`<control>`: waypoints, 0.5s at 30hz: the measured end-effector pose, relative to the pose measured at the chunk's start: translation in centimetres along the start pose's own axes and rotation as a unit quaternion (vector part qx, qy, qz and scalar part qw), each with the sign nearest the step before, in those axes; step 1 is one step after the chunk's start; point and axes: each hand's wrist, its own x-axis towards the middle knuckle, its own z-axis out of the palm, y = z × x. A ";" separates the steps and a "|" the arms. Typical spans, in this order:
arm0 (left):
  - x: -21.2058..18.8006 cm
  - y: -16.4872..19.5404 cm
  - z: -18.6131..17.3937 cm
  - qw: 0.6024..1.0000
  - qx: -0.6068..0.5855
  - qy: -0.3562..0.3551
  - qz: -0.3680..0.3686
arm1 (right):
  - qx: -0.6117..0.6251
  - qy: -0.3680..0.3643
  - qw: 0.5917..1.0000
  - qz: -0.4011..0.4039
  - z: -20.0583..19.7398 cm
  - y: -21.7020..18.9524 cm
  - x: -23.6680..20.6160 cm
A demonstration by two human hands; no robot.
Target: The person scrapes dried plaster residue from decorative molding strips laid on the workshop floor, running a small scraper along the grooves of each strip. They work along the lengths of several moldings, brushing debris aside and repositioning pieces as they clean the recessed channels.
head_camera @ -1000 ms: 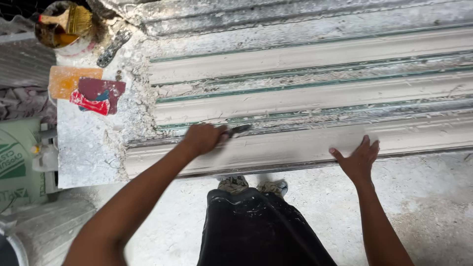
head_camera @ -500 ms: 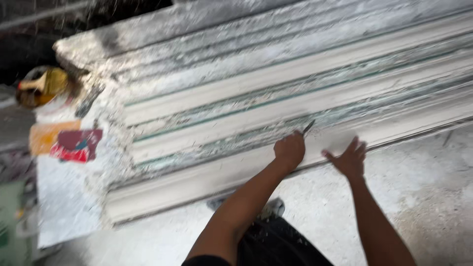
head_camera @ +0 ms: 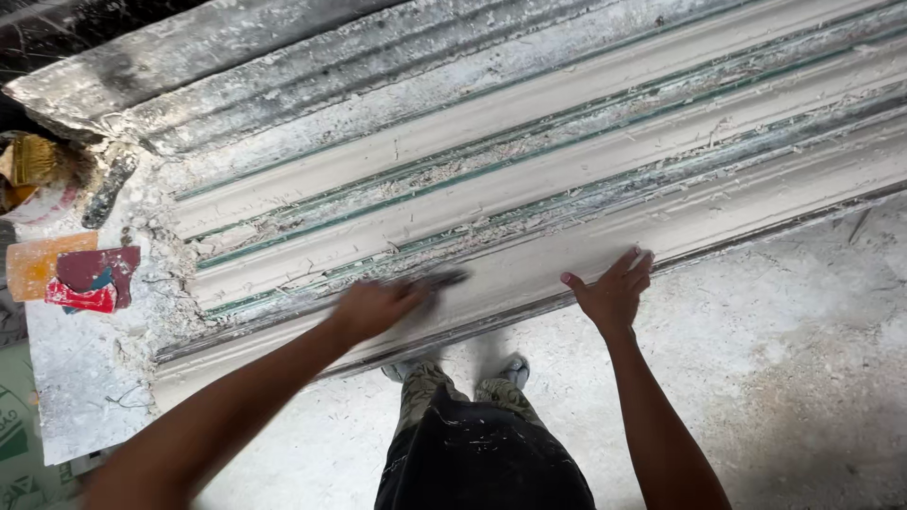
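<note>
Left hand (head_camera: pixel 376 308) closed around a dark, thin scraping tool (head_camera: pixel 442 280), blade end poking out past the knuckles and laid against the lowest band of a long white plaster moulding (head_camera: pixel 529 203); hand and tool both blurred, so the exact grip hard to make out. Right hand (head_camera: pixel 614 293) well to the side of the left, spread wide and flat, palm down on the moulding's near edge, holding nothing. Beyond both hands, ridges and grooves of the moulding running across the view, speckled with loose flakes and streaked with green. Off to the far side of the left hand, a white board (head_camera: pixel 71 378) crusted with plaster, bearing an orange pad (head_camera: pixel 33 266) and a red and maroon scrap (head_camera: pixel 94 279) lying just beside it. Further out past those, a paintbrush (head_camera: pixel 33 162) with pale bristles. Below the wrists, dark spattered trousers (head_camera: pixel 482 444) and two dusty shoes (head_camera: pixel 515 370) on a pale, gritty floor (head_camera: pixel 775 378).
</note>
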 end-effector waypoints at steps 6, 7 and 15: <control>21.3 6.3 3.5 0.999 -0.031 0.041 -0.007 | 0.051 -0.066 0.994 0.068 -0.7 0.0 -0.3; 21.0 6.0 3.4 0.998 -0.043 -0.033 -0.016 | 0.051 -0.075 0.993 0.072 -0.9 0.0 -0.5; -2.1 -1.6 -2.3 0.979 0.100 -0.175 -0.011 | 0.023 0.016 0.999 -0.014 0.5 0.7 -1.0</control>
